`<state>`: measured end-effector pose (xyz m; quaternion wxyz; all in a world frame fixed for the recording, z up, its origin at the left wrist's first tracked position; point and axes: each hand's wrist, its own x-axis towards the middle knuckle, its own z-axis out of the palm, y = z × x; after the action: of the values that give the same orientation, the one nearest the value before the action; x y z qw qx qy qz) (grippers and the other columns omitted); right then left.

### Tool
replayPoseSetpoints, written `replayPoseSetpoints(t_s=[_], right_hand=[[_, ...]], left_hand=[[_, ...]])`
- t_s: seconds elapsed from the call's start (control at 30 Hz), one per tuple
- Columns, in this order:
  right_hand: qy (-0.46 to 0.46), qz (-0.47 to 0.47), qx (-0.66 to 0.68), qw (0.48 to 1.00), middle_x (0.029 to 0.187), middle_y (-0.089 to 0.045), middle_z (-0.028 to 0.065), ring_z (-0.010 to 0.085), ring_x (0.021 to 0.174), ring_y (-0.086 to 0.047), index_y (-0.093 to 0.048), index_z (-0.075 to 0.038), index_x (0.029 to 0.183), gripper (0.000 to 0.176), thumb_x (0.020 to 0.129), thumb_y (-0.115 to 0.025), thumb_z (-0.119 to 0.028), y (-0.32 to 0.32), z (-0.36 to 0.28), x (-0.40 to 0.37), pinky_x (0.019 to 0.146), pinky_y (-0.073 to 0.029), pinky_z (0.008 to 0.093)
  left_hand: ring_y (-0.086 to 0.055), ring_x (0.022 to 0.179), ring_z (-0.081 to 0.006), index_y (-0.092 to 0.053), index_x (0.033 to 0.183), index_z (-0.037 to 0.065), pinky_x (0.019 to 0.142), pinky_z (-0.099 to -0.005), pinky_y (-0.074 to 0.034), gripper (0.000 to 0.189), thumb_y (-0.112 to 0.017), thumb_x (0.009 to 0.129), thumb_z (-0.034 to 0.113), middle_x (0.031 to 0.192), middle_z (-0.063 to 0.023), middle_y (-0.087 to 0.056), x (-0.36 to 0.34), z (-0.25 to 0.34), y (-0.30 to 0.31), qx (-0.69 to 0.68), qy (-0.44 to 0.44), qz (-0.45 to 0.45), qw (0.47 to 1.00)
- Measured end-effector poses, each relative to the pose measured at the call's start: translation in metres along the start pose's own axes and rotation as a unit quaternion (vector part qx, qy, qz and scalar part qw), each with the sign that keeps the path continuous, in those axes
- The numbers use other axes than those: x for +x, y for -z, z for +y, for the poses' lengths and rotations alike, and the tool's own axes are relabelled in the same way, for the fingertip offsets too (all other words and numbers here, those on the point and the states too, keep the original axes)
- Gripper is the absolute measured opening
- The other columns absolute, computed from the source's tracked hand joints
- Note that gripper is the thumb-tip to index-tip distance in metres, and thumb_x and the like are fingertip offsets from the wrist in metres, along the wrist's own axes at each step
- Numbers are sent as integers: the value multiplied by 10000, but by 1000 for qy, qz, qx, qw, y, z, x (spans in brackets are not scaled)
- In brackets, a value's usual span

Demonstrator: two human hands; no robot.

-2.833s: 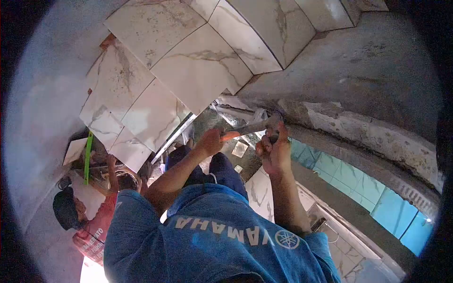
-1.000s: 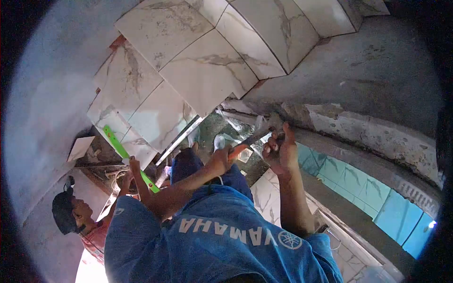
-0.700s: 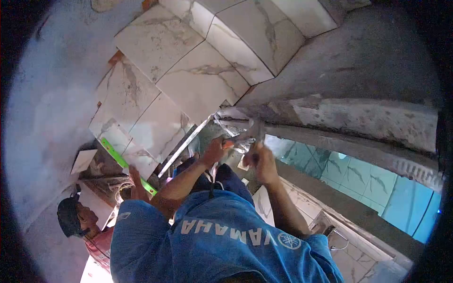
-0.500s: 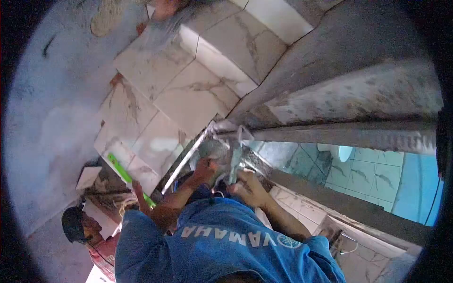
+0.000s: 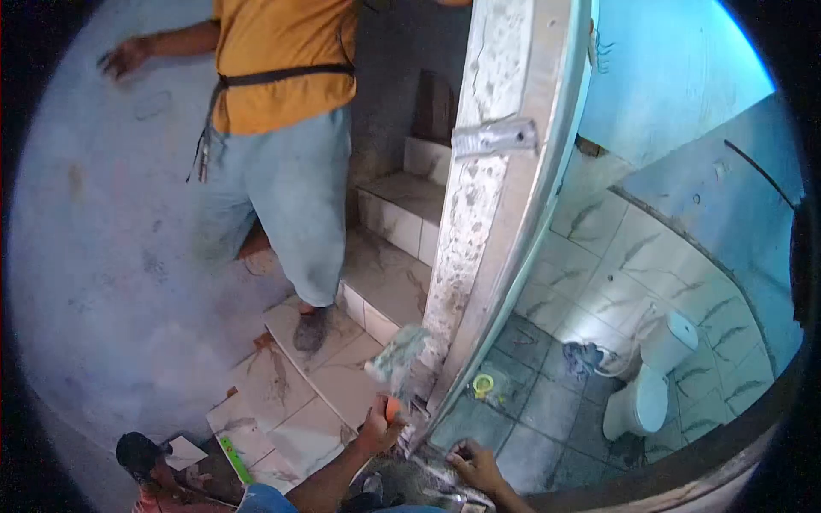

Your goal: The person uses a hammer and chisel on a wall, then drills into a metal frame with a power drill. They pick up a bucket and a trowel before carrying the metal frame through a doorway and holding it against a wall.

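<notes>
A trowel [image 5: 398,357] is grasped by its orange handle in the left hand [image 5: 376,427], with the blade raised against the foot of the door post [image 5: 479,214]. The right hand [image 5: 475,466] is lowered by the tiled floor [image 5: 547,410]; its grip cannot be told.

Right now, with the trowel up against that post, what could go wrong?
1. The left hand holds the trowel raised beside the post. Its blade is blurred, and any mortar on it might drop onto the tiled steps.
2. A person in an orange shirt stands on those steps just above. A step down could bump the trowel arm.
3. The right hand sits low at the post's rough foot, where it might get scraped.
</notes>
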<state>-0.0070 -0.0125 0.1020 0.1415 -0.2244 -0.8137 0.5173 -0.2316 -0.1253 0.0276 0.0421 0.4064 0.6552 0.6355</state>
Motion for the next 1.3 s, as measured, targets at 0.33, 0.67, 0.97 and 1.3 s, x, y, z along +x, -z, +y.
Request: replayPoseSetpoints(t_s=[0.33,0.67,0.97,1.3], right_hand=[[-29,56,132,989,668,-571,29,90,597,-527,-533,-24,803,182,869,-592,-183,30,52,-50,563,-433,249],[13,107,108,988,639,-528,55,120,603,-473,-517,-4,745,254,848,-612,-215,38,86,-56,575,-406,285],[0,89,55,994,650,-563,35,110,597,-537,-507,-17,795,205,887,-566,-190,37,103,-55,579,-431,251],[41,45,101,993,709,-542,37,105,625,-534,-479,-26,810,201,886,-570,-189,52,49,-24,583,-433,254]], left_hand=[[-421,459,-67,-359,1024,33,400,-225,-363,258,-385,952,280,653,-12,-425,112,249,27,-154,-23,-22,988],[-399,386,-72,-369,988,41,337,-225,-346,342,-388,945,380,617,-19,-408,180,311,48,-152,-47,-18,987],[-397,402,-73,-370,1029,39,346,-221,-343,349,-408,945,376,616,-12,-402,165,316,66,-11,-34,-85,996],[-485,507,-91,-289,1248,32,417,-220,-404,443,-512,896,183,735,-44,-473,152,393,117,25,-3,-174,984]])
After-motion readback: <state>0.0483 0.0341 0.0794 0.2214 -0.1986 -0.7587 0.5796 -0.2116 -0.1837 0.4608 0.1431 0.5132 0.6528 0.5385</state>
